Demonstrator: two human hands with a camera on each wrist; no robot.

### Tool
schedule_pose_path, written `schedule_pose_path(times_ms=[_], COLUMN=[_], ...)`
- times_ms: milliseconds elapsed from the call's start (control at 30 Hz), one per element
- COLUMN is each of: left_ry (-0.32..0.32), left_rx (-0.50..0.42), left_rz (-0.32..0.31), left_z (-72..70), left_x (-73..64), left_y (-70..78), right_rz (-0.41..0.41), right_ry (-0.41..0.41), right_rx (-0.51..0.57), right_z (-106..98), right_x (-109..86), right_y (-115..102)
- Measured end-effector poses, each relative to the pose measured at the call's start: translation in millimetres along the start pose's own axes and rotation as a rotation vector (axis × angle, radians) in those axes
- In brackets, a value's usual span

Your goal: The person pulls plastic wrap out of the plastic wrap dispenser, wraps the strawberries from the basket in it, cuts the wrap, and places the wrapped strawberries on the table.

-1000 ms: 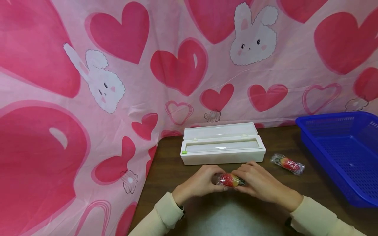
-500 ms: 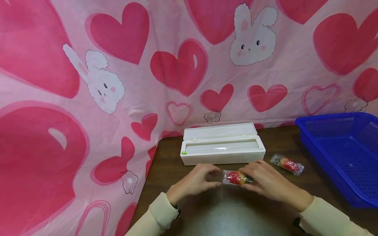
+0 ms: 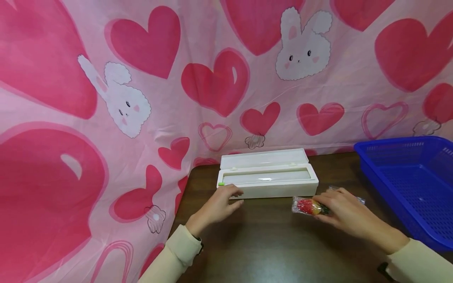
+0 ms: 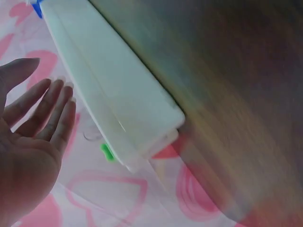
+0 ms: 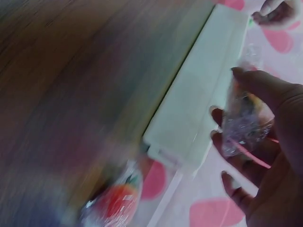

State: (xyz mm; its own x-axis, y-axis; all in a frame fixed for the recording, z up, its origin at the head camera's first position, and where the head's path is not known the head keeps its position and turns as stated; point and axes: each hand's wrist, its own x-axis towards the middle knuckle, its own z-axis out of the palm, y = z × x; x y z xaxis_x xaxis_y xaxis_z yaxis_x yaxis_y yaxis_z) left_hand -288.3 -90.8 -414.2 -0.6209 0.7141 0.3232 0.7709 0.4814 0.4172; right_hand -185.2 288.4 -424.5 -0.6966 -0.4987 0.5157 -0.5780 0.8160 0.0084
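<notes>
My right hand [image 3: 348, 212] pinches a red-and-yellow strawberry wrapped in clear plastic film [image 3: 304, 206], its dark green end toward the palm. In the right wrist view, thumb and fingers hold the crinkled wrapping [image 5: 244, 113]. My left hand [image 3: 216, 205] is free, fingers loosely bent, near the front left corner of a white cling film box [image 3: 272, 191]. The box's lid [image 3: 265, 158] stands raised at the back, and a green cutter slider [image 4: 107, 152] sits at its left end. A second wrapped strawberry [image 5: 116, 203] lies on the table, mostly hidden behind my right hand in the head view.
A blue plastic basket [image 3: 375, 177] stands on the right side of the dark wooden table [image 3: 269, 243]. A pink cloth with hearts and rabbits [image 3: 219, 86] hangs behind the table and along its left side.
Both hands were at the wrapped strawberry; the left has let go and moved left toward the box. My right hand has carried the strawberry right, over the second one.
</notes>
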Motion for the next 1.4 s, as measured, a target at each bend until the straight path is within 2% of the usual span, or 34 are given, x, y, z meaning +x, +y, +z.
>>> schedule_pose_path(times_ms=[167, 367, 567, 700, 833, 933, 1067, 1233, 1400], left_ry=[0.036, -0.001, -0.038, -0.017, 0.043, 0.084, 0.090, 0.076, 0.039], left_rx=[0.069, 0.184, 0.248, 0.247, 0.275, 0.301, 0.332, 0.342, 0.333], left_rz=[-0.011, -0.053, -0.098, -0.119, -0.165, -0.223, -0.250, -0.223, -0.157], left_z=[-5.1, -4.0, -3.8, -6.1, -8.4, -9.4, -7.5, -0.1, 14.9], left_x=[6.8, 22.8, 33.7, 27.6, 11.0, -3.6, -14.8, -12.1, 0.6], left_y=[-13.7, -23.9, -25.4, -26.7, -27.0, -23.7, -17.7, -10.7, 0.1], right_rz=[0.120, 0.265, 0.310, 0.328, 0.351, 0.361, 0.375, 0.393, 0.420], right_ry=[-0.088, -0.198, -0.225, -0.232, -0.253, -0.256, -0.253, -0.252, -0.277], right_rx=[-0.064, -0.126, -0.141, -0.133, -0.129, -0.128, -0.131, -0.136, -0.137], right_z=[0, 1, 3, 3, 1, -1, -3, -3, 0], right_x=[-20.6, -41.7, -49.7, -52.3, -54.7, -56.5, -59.3, -62.3, -63.0], right_y=[18, 35, 44, 44, 44, 45, 48, 50, 50])
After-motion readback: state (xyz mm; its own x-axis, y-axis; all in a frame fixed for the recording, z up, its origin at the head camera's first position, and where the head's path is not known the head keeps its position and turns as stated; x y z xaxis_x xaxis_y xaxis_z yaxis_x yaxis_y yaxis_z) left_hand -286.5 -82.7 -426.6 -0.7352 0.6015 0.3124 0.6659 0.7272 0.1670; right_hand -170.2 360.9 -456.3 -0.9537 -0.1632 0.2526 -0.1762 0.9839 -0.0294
